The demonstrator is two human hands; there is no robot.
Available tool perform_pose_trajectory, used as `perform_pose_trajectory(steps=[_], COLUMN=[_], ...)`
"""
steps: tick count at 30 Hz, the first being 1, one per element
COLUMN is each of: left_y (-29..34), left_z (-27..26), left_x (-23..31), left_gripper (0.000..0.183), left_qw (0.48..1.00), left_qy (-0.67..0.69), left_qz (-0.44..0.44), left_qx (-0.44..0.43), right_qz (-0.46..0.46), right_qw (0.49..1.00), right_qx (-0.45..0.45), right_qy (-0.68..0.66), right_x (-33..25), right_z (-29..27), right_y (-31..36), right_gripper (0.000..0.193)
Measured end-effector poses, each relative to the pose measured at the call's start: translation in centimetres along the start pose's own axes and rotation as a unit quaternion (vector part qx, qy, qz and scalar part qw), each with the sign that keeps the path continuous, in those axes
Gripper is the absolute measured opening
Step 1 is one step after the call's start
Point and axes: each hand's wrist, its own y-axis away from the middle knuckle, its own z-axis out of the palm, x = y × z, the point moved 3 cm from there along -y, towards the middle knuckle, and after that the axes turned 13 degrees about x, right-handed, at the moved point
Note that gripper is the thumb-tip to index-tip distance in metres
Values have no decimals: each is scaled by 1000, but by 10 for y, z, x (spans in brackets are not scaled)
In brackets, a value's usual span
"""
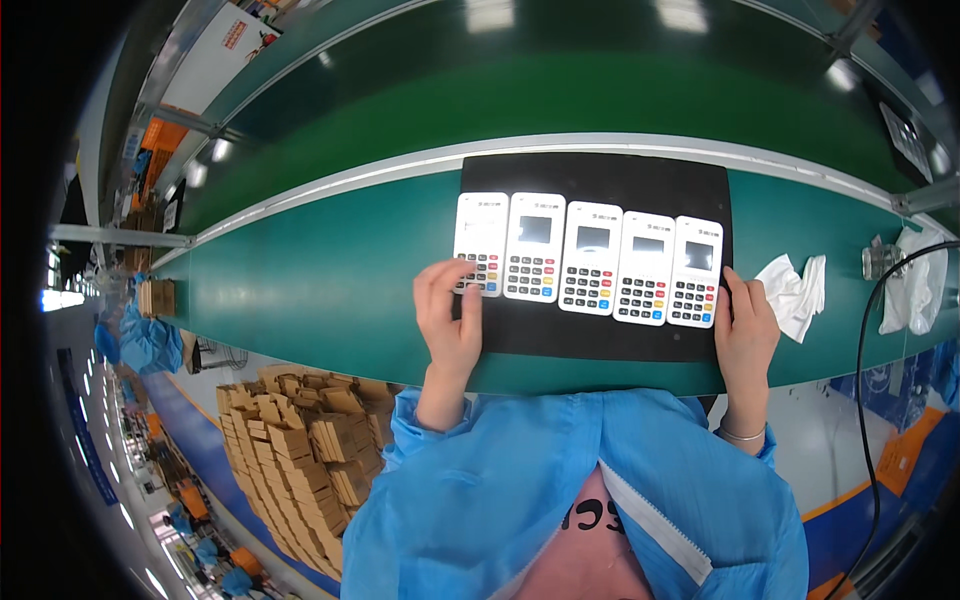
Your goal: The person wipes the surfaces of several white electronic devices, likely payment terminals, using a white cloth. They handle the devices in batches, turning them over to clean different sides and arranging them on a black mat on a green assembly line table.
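Observation:
Several white payment terminals with keypads stand side by side in a row on a black mat [600, 342]. At the left end, the fingertips of my left hand [447, 320] rest on or just over the keypad of the leftmost terminal [482, 235], thumb and fingers apart. Its screen looks pale, while the screens of the others look dark. My right hand [750, 325] is by the right edge of the rightmost terminal [697, 268], fingers spread and seeming to touch its side. Between them sit the second terminal [533, 235], the middle one [592, 245] and the fourth [647, 250].
A crumpled white cloth [793, 300] lies right of the mat on the green bench [320, 260]. Farther right are a small glass jar [880, 260], a white bag [915, 285] and a black cable [862, 400]. Stacked cardboard boxes [290, 450] stand on the floor at lower left.

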Motion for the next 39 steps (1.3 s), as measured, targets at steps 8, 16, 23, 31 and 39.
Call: perform_pose_trajectory(steps=[8, 16, 23, 31, 39], left_y=[0, 16, 24, -30, -140], left_z=[-5, -48, -78, -50, 57], left_x=[9, 21, -37, -76, -170], left_gripper=[16, 24, 84, 82, 72], left_qw=[997, 987, 951, 939, 927], left_qy=[31, -33, -283, -331, -363], left_qz=[64, 146, -80, -58, -33], left_qx=[6, -61, -96, -77, 91], right_qz=[78, 93, -136, -154, -197], right_qw=[995, 963, 770, 848, 851], right_qx=[-59, -222, -416, -327, -265], right_qy=[37, -116, -465, -388, -408], right_x=[7, -58, -145, -133, -133], right_z=[5, 6, 20, 35, 36], right_y=[-4, -17, -2, 5, 13], right_gripper=[28, 41, 53, 24, 20])
